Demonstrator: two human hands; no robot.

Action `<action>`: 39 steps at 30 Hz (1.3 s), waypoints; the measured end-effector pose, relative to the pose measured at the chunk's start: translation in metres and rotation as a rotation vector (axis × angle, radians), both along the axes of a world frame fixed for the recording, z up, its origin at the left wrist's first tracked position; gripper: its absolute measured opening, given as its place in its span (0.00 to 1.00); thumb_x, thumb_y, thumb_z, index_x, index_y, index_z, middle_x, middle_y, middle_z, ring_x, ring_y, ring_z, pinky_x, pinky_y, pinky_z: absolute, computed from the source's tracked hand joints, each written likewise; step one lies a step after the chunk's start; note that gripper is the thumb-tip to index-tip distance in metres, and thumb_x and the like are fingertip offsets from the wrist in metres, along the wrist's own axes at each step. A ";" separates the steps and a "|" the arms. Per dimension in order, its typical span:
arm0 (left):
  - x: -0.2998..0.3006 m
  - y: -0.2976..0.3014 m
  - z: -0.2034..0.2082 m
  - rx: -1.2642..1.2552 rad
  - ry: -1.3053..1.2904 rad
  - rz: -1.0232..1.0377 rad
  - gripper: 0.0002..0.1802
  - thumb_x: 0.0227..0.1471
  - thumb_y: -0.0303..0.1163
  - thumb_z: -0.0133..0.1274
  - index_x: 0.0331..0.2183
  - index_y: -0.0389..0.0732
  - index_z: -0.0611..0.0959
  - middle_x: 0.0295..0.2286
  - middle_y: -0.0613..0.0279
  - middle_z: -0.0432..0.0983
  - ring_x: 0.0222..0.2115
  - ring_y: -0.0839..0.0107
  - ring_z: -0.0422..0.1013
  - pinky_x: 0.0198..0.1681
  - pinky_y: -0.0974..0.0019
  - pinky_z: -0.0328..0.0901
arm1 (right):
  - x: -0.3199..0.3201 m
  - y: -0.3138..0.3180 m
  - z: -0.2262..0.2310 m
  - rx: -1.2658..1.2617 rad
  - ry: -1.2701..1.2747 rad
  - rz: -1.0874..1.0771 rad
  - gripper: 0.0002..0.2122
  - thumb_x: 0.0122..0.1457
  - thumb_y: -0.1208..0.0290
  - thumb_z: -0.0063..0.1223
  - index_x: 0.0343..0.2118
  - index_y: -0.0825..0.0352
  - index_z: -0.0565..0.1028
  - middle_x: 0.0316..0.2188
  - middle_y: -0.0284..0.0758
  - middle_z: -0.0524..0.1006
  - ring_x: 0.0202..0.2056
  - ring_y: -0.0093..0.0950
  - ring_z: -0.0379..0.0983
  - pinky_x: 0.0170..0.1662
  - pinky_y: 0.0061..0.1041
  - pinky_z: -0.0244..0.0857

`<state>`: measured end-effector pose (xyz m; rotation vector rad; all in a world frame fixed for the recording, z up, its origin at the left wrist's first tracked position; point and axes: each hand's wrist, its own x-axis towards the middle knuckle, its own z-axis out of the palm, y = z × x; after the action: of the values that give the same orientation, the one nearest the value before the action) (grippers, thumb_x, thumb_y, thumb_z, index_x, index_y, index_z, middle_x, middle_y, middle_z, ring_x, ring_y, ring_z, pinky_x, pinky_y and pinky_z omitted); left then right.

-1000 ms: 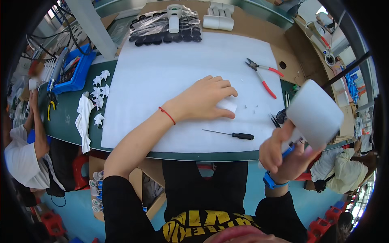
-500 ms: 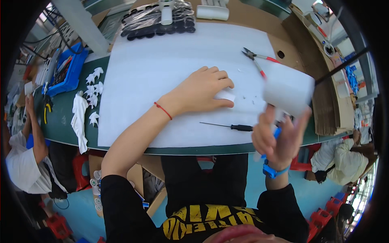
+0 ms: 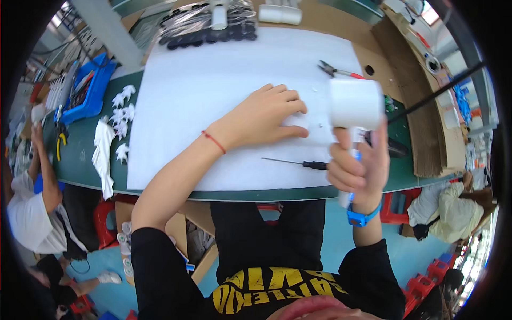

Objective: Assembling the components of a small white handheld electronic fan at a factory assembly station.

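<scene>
My right hand (image 3: 354,168) is raised at the right of the table, its fingers wrapped round the handle of a white handheld device with a thick cylindrical head (image 3: 356,103). Motion blurs both hand and device. On the white foam sheet (image 3: 213,69) rests my left hand (image 3: 269,114), curved over a small white part that mostly hides under the palm and between thumb and fingers. Just right of and below that hand lies a black-handled screwdriver (image 3: 314,165). Red-handled cutting pliers (image 3: 338,71) lie beyond, partly covered by the device.
White star-like pieces (image 3: 121,128) and a white cloth glove (image 3: 103,154) lie on the left, near a blue tool bin (image 3: 93,93). Wrapped black round parts (image 3: 208,34) and white cylinders (image 3: 280,15) sit at the back. Flattened cardboard (image 3: 426,128) stands right. Co-workers sit on both sides.
My right hand has brought the white device slightly left and turned it more upright, uncovering dark items on the table behind it. My left hand has stayed in place.
</scene>
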<state>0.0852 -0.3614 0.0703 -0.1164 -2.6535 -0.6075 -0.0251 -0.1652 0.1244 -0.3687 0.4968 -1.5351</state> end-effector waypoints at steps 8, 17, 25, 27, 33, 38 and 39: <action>-0.005 -0.002 -0.004 -0.003 0.043 -0.002 0.20 0.50 0.48 0.57 0.35 0.40 0.80 0.34 0.61 0.74 0.38 0.62 0.68 0.45 0.62 0.62 | -0.025 -0.009 -0.009 -0.335 -0.355 0.238 0.25 0.63 0.42 0.36 0.35 0.66 0.62 0.12 0.31 0.68 0.10 0.21 0.66 0.13 0.18 0.64; -0.001 -0.002 -0.009 -0.030 0.082 0.024 0.22 0.48 0.51 0.57 0.34 0.42 0.81 0.33 0.61 0.75 0.39 0.63 0.69 0.44 0.62 0.62 | -0.017 -0.018 -0.027 -0.196 -0.279 0.176 0.32 0.58 0.34 0.38 0.40 0.66 0.63 0.15 0.31 0.67 0.12 0.20 0.63 0.16 0.17 0.62; -0.006 0.002 -0.003 0.012 0.057 0.004 0.22 0.49 0.52 0.55 0.33 0.42 0.82 0.34 0.61 0.76 0.40 0.63 0.69 0.46 0.61 0.61 | -0.066 0.072 -0.065 -0.532 0.209 -0.037 0.23 0.61 0.49 0.47 0.40 0.71 0.70 0.11 0.27 0.67 0.06 0.17 0.61 0.09 0.14 0.59; -0.006 0.003 -0.007 0.037 0.006 0.011 0.22 0.49 0.52 0.55 0.33 0.42 0.82 0.34 0.61 0.76 0.40 0.63 0.69 0.46 0.62 0.61 | -0.048 0.067 -0.068 -0.535 -0.076 0.168 0.22 0.62 0.51 0.47 0.40 0.70 0.71 0.14 0.28 0.68 0.09 0.18 0.63 0.11 0.16 0.60; -0.008 -0.004 0.002 0.084 0.038 -0.046 0.21 0.47 0.52 0.56 0.32 0.42 0.82 0.33 0.61 0.76 0.39 0.62 0.70 0.44 0.61 0.63 | -0.054 0.104 -0.068 -0.456 -0.837 0.648 0.18 0.62 0.55 0.47 0.41 0.69 0.71 0.22 0.32 0.71 0.17 0.23 0.68 0.18 0.20 0.64; -0.008 -0.017 -0.002 0.156 0.120 0.029 0.20 0.48 0.49 0.57 0.30 0.41 0.82 0.31 0.58 0.77 0.36 0.59 0.72 0.41 0.59 0.66 | -0.004 0.106 -0.060 -0.351 -1.499 1.035 0.16 0.63 0.58 0.47 0.42 0.68 0.71 0.29 0.35 0.74 0.24 0.27 0.72 0.23 0.24 0.67; -0.007 -0.023 0.002 0.138 0.184 0.071 0.19 0.48 0.48 0.57 0.30 0.41 0.82 0.31 0.58 0.77 0.36 0.59 0.72 0.41 0.60 0.66 | -0.099 0.201 -0.088 -0.317 -1.620 1.120 0.15 0.63 0.59 0.47 0.42 0.67 0.71 0.30 0.36 0.74 0.25 0.28 0.72 0.25 0.24 0.67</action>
<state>0.0780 -0.3846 0.0724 -0.0358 -2.4204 -0.7180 -0.1242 0.0356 0.0360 0.3885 -1.0871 -0.4108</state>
